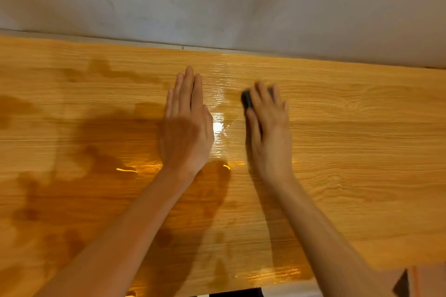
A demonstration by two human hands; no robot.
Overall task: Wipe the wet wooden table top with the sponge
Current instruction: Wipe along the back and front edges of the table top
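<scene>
The wooden table top fills the view, pale orange with a grain pattern. Dark wet patches spread over its left half, and water glints between my hands. My right hand presses down on a dark sponge, which shows only at its left edge and between my fingers; the hand looks slightly blurred. My left hand lies flat on the table to the sponge's left, fingers straight and together, holding nothing.
A grey wall runs along the table's far edge. The near edge of the table shows at the bottom right, with a brownish object beside it. The right half of the table looks dry.
</scene>
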